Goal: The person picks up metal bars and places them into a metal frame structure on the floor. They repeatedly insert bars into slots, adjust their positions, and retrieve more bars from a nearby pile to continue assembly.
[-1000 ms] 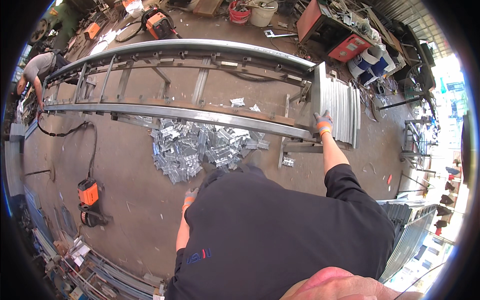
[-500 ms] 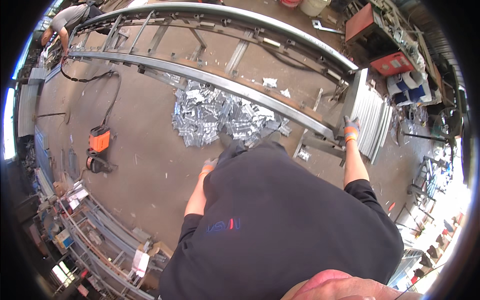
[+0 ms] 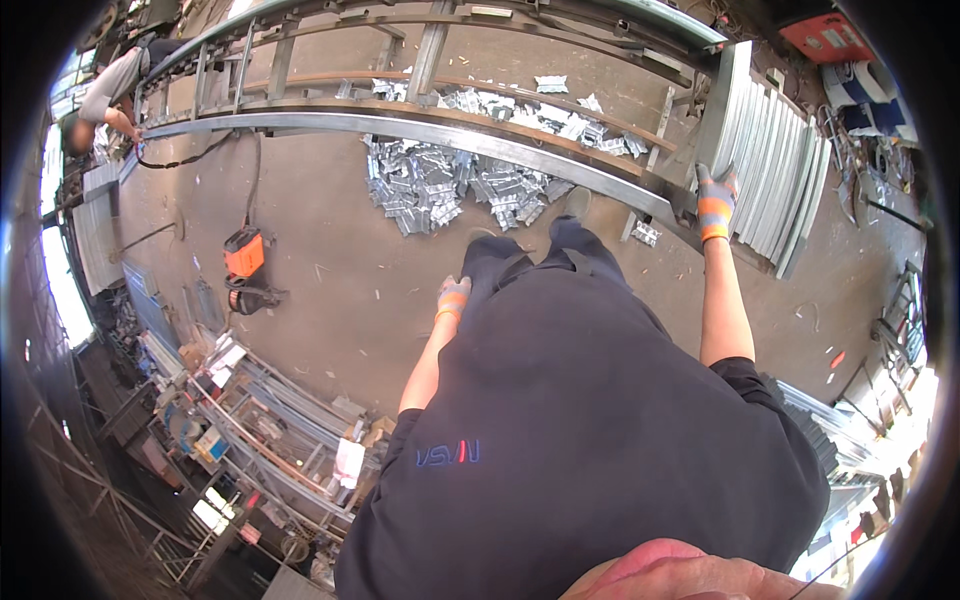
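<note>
My right hand [image 3: 717, 202], in a grey and orange glove, is at the near end of a wide steel channel [image 3: 728, 95]. Its thumb and fingers lie on either side of that end. The channel stands across the right end of a long steel frame [image 3: 440, 127]. Beside my thigh hangs my left hand [image 3: 454, 297], gloved alike, with its fingers loosely apart and nothing in them. Just right of my right hand lies a row of pale metal channels [image 3: 778, 165], side by side.
Silver metal brackets [image 3: 415, 185] lie heaped under the frame, by my feet. An orange and black machine [image 3: 243, 255] with a cable stands on the floor at left. Another person [image 3: 112, 100] bends at the frame's far left end. A rack of metal stock [image 3: 265, 430] fills the lower left.
The view has shifted, so the frame sits higher and my legs show more. My right hand remains at the channel's end. My left hand shows more fully beside my thigh.
</note>
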The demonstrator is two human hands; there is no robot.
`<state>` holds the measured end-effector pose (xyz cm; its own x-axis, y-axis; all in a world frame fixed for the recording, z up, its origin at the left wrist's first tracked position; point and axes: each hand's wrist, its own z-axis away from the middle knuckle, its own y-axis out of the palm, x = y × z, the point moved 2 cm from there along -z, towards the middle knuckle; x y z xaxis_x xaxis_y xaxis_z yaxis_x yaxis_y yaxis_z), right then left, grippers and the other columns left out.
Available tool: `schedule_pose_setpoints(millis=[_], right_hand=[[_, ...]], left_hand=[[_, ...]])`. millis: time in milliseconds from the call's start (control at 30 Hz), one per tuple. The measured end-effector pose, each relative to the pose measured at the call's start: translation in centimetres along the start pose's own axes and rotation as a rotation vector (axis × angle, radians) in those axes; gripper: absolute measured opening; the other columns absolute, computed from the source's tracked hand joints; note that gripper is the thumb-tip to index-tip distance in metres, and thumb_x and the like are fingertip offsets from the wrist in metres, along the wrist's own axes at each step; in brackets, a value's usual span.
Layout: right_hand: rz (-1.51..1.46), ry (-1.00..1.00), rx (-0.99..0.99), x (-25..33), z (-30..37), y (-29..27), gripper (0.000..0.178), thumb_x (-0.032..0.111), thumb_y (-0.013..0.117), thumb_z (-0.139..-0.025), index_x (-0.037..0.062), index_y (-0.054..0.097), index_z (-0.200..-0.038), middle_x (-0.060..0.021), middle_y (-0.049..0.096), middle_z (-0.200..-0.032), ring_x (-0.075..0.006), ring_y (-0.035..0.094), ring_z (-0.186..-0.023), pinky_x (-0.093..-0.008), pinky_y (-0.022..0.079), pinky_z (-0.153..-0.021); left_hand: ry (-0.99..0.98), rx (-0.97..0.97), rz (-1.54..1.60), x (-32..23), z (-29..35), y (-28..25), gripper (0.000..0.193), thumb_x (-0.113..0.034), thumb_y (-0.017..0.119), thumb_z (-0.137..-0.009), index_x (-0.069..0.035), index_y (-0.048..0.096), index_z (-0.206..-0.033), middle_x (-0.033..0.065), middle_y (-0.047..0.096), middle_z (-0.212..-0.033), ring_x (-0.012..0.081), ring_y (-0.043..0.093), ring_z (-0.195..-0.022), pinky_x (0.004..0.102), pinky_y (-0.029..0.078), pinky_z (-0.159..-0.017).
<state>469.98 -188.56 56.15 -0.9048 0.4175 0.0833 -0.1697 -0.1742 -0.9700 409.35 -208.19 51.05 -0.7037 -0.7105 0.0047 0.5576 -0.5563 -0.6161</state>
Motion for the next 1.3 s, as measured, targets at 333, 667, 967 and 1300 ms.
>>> schedule_pose_setpoints(millis=[333, 667, 967, 1300], right_hand=[[-0.544, 0.359, -0.057, 2.0, 0.6, -2.3, 0.092, 0.052, 0.072, -0.086, -0.0012, 0.04, -0.154, -0.033, 0.052, -0.146, -0.0463, 0.05, -0.137, -0.0478, 0.043, -0.113], [-0.4, 0.283, -0.034, 1.3, -0.6, -1.2, 0.097, 0.056, 0.074, -0.084, -0.0055, 0.041, -0.152, -0.0356, 0.052, -0.145, -0.0483, 0.052, -0.135, -0.0468, 0.044, -0.112], [-0.461, 0.317, -0.074, 1.2, 0.0, -1.5, 0.098, 0.057, 0.077, -0.082, -0.005, 0.045, -0.15, -0.0327, 0.057, -0.141, -0.0463, 0.055, -0.132, -0.047, 0.045, -0.111], [-0.45, 0.335, -0.131, 1.1, -0.3, -1.4, 0.09, 0.057, 0.071, -0.081, -0.0048, 0.05, -0.144, -0.0345, 0.059, -0.136, -0.0477, 0.057, -0.129, -0.0488, 0.045, -0.11]], left_hand=[[0.152, 0.034, -0.006, -4.8, 0.2, -0.6, 0.069, -0.055, 0.066, -0.088, 0.001, 0.068, -0.128, 0.0293, 0.064, -0.134, 0.0426, 0.06, -0.129, 0.0453, 0.047, -0.108], [0.145, 0.033, -0.032, -5.6, -0.1, 0.2, 0.074, -0.055, 0.06, -0.09, 0.004, 0.061, -0.135, 0.0312, 0.06, -0.139, 0.0459, 0.054, -0.134, 0.0462, 0.043, -0.112], [0.229, 0.137, 0.052, -4.9, -2.3, 1.2, 0.063, -0.052, 0.063, -0.092, -0.004, 0.065, -0.133, 0.025, 0.066, -0.135, 0.0403, 0.058, -0.131, 0.0451, 0.045, -0.11], [0.273, 0.082, 0.023, -6.2, -2.7, -0.9, 0.056, -0.048, 0.066, -0.09, -0.004, 0.069, -0.126, 0.0237, 0.068, -0.131, 0.0388, 0.06, -0.128, 0.0453, 0.047, -0.107]])
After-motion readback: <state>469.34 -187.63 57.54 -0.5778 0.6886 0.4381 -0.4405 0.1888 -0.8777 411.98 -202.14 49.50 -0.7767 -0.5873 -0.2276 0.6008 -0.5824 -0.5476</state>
